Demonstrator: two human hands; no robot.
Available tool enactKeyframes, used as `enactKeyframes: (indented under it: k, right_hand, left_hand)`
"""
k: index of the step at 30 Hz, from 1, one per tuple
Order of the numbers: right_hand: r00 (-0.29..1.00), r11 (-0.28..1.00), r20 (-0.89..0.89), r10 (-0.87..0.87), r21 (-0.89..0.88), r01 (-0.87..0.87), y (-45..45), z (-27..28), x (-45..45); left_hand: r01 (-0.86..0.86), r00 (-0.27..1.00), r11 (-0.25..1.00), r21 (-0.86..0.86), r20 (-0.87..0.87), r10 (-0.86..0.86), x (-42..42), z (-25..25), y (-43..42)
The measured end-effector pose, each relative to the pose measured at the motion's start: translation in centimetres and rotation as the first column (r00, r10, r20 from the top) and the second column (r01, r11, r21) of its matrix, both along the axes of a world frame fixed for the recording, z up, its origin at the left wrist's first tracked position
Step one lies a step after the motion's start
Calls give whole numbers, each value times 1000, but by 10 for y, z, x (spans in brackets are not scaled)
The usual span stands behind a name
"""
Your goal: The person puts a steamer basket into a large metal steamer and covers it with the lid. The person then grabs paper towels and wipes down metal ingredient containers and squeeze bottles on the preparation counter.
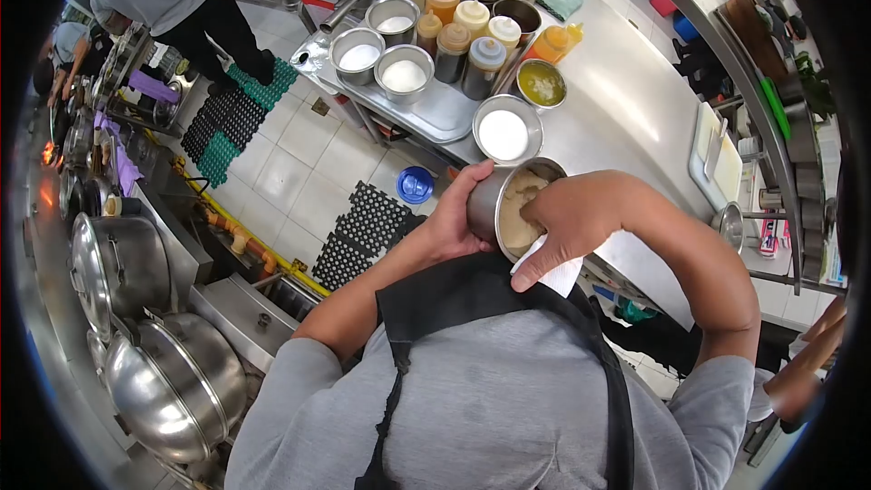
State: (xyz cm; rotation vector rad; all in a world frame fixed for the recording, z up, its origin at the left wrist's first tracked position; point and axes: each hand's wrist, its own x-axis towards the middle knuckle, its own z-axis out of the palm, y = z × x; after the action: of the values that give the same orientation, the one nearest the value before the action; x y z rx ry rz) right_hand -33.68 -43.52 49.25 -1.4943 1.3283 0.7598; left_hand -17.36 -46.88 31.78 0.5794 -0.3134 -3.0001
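Observation:
My left hand (461, 216) is wrapped round the side of a metal container (487, 204), which is tilted and holds a tan powder (519, 231). Over the container's mouth is my right hand (572, 218), its fingertips inside at the powder and hidden from view. A white paper or cloth (561, 274) shows beneath the right hand, by its thumb. Just beyond the container stands a metal bowl of white powder (504, 134), with a container of yellow-green liquid (542, 83) behind it.
Squeeze bottles (472, 18) and more bowls of white powder (404, 74) stand on the steel counter (626, 82). Large lidded pots (172, 386) are at lower left. A person (172, 0) stands at upper left; another person's arm (807, 367) shows at right.

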Motion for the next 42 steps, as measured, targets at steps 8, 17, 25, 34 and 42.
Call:
enactKeyframes:
  k: [8,17,25,34,42]
  right_hand:
    - [986,998,155,-57,1,57,-4,5,-10]
    - [970,958,220,-102,-241,155,6,5,-10]
    - [997,973,21,-71,-219,74,10,6,-2]
    - [1000,1000,29,5,-13,-5,8,12,-1]
    - [939,784,269,-215,-526,331,12,29,-4]
  left_hand:
    - [-18,998,997,-72,-67,13,2,-2,-2]
    - [-33,998,999,-14,-57,32,5,-4,-2]
    - [-36,999,998,50,-17,37,2,-6,-1]
    - [-25,1000,999,34,2,25,3,-4,-2]
    - [-245,968,957,157,-19,251,8,-3,-33]
